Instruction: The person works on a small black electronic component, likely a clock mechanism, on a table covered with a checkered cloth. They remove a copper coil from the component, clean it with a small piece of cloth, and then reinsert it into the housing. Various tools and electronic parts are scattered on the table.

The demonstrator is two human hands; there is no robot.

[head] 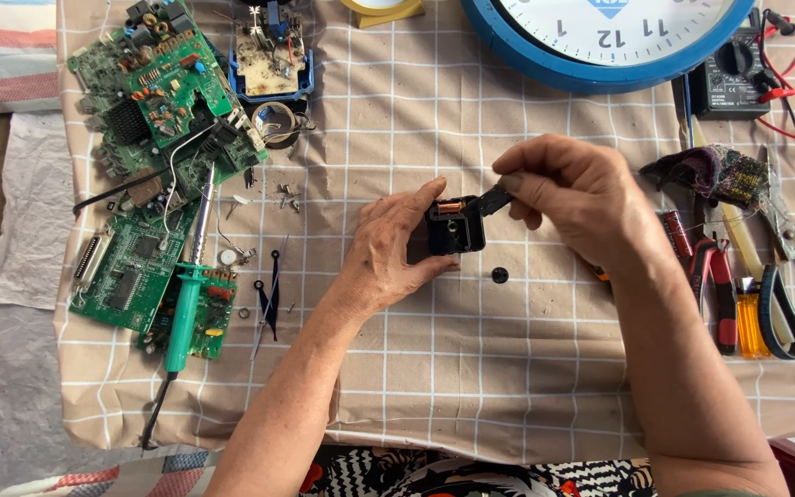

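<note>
A: Nearest the lower edge, what do the arms do?

B: Both forearms rise from the bottom of the frame and meet at centre. The left hand (388, 253) is curled around a small black clock movement (455, 225), thumb above, fingers below, holding it just off the checked cloth (471, 368)

A: And the other?

B: The right hand (581, 198) comes in from the right, fingers pinched narrow on a thin dark tool (497, 198). Its long axis slants down-left, and the tip meets the upper right corner of the movement, where a copper coil shows. So the movement lies just left of the right hand, touching the tool; the left hand is the nearer, since it already holds it

A: Anything close by?

B: A small black disc (500, 274) lies on the cloth just below the movement, apart from both hands. Loose clock hands (271, 290) and tiny screws sit to the left

A: Farther out?

B: Pliers (715, 285) and cutters at the right edge, a green soldering iron (186, 294) over green circuit boards (126, 267) at left, then a blue-rimmed wall clock (526, 51) and a multimeter (729, 78) along the top. Nothing stands between the hands
</note>
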